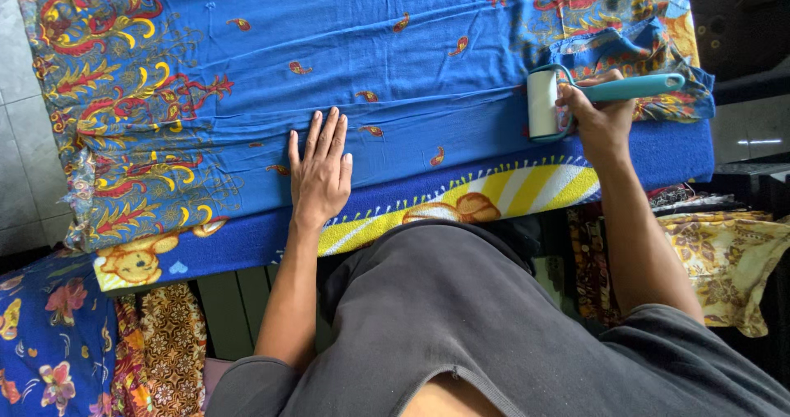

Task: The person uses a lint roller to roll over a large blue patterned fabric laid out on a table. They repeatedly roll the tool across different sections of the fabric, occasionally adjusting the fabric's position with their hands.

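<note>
A blue cloth (pixel 395 47) with red and yellow paisley patterns lies spread over a padded board. My left hand (pixel 321 170) rests flat on it, fingers apart, near the front edge. At the cloth's right end my right hand (pixel 599 114) grips the teal handle of a lint roller (pixel 543 104), whose white roll lies on the fabric. A blue and yellow cartoon-print towel (pixel 461 203) covers the board beneath the cloth.
Piles of patterned fabric lie below the board: blue floral cloth (pixel 41 343) and brown batik (pixel 169 343) at the left, yellow floral cloth (pixel 724 252) at the right. Grey floor tiles (pixel 16 137) show at far left. My grey shirt fills the lower middle.
</note>
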